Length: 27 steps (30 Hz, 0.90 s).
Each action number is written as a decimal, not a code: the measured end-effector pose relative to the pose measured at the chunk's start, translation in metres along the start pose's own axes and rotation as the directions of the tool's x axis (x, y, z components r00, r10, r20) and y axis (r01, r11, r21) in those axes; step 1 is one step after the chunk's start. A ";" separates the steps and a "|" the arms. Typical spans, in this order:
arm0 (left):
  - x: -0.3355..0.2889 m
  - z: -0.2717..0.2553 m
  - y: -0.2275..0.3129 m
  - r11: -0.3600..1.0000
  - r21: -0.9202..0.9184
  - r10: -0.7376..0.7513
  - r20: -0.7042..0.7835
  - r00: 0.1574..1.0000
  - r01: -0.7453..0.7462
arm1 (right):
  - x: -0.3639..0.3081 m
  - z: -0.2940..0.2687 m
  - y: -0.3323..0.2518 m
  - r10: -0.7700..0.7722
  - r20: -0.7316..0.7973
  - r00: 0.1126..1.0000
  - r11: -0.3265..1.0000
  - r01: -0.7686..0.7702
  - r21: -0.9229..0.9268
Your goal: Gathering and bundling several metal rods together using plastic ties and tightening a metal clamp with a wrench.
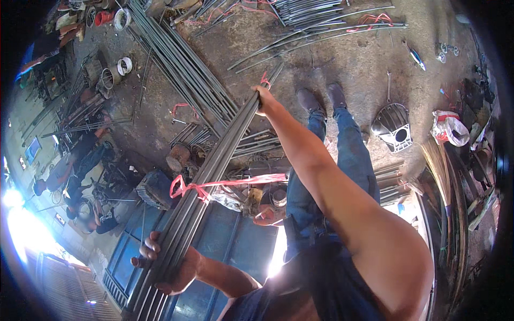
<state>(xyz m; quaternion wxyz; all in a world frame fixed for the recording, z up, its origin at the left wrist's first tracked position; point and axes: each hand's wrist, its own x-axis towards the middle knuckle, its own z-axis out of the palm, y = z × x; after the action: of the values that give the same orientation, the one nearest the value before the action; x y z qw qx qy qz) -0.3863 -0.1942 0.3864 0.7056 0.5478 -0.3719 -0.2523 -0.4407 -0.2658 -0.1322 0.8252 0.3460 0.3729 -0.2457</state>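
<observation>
Head view: a tied bundle of grey metal rods [184, 227] passes in front of the near end of the rod pile [184, 69] on the floor. The right hand [262, 100] clasps it just right of that pile, beside a pink tie [265, 80]; the left hand [182, 270] cradles it from beneath, well apart from the pile on the person's side, fingers curling up one edge. Its long axis slants across the pile's own line, the far end pointing away from the person, right of the pile. Handling it well probably calls for a wide, even hold, aligned rods and a tip clear of the pile
</observation>
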 end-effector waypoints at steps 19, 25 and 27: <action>-0.014 0.068 -0.041 0.969 0.243 -0.096 0.207 0.974 0.044 | -0.564 0.255 0.136 -0.405 0.913 -0.049 -0.663 0.703 -0.256; -0.016 0.168 -0.061 0.959 0.270 -0.016 0.348 0.937 -0.084 | -0.579 0.264 0.095 -0.757 0.653 0.010 -0.481 0.668 -0.568; -0.019 0.208 -0.070 0.957 0.270 -0.018 0.416 0.909 -0.105 | -0.576 0.258 0.061 -0.784 0.611 -0.109 -0.476 0.738 -0.478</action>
<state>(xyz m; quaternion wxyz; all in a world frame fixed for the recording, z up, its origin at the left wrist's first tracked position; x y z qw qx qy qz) -0.5610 -0.3206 0.3399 0.5294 0.5698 -0.5576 -0.2902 -0.6312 -0.3366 0.4681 0.3774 -0.4481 0.5756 -0.5705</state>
